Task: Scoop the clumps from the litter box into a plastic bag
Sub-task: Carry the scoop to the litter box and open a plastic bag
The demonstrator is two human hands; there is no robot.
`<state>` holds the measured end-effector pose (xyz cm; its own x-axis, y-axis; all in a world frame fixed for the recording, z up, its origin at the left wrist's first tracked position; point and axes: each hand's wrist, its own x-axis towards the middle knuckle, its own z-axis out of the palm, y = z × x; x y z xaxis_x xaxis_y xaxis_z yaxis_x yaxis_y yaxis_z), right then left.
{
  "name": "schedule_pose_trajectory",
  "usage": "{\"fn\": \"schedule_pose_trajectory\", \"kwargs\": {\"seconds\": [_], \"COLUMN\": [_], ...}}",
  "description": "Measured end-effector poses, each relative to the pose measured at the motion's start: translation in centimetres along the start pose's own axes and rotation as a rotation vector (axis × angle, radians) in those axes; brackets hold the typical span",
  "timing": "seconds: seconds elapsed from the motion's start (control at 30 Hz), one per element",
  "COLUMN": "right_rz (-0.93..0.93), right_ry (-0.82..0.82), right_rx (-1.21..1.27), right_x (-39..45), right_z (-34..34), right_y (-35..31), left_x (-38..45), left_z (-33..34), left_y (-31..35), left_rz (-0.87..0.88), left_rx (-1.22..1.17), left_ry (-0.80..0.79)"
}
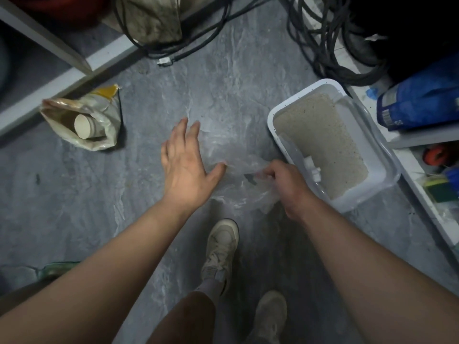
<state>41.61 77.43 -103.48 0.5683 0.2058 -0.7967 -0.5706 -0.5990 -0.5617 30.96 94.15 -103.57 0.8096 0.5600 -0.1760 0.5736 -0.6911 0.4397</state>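
The right hand (285, 187) is pinching the edge of a clear plastic bag (238, 180), fingers curled tight round the bunched film, just beside the near corner of the litter box (395, 175). The left hand (185, 160) is hovering over the bag's far side with fingers spread and straight, thumb out toward the film; whether it is touching the bag cannot be told. The bag is lying crumpled on the grey floor (74, 207) between the two hands. The box is sitting to the right, filled with pale litter (320, 135), and a white scoop (313, 167) is resting in it near the front wall. A torn sack (87, 120) holding a cup is lying well to the left. Two shoes are standing below.
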Motion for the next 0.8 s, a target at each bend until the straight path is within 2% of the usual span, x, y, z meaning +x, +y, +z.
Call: {"fn": "schedule_pose_trajectory", "kwargs": {"seconds": [0.1,0.17,0.3,0.47,0.7,0.8], "right_rz": [-0.045,-0.076,-0.205,-0.286,-0.438,-0.484], "right_ry": [-0.063,-0.123,-0.171,-0.086,-0.076,-0.078], "right_rx": [-0.057,-0.138,-0.236,-0.38,-0.572,-0.542], "right_x": [1.6,2.4,4.1,8.4,14.2,15.6], "right_z": [0.3,0.5,0.2,0.4,1.3,2.1], "right_y": [0.7,0.9,2.4,5.9,7.7,7.6], "left_x": [0.9,1.6,3.1,5.5,8.3,8.4], "left_z": [0.3,1.1,3.2,6.1,9.5,10.8], "left_y": [-0.4,-0.3,0.0,-1.3,-4.4,-5.2], "left_rz": [0.232,0.281,0.124,0.149,0.04,0.075], "left_rx": [-0.01,-0.076,-0.236,-0.18,-0.064,0.052], "left_ry": [0.003,-0.054,-0.09,-0.069,-0.168,-0.135]}}
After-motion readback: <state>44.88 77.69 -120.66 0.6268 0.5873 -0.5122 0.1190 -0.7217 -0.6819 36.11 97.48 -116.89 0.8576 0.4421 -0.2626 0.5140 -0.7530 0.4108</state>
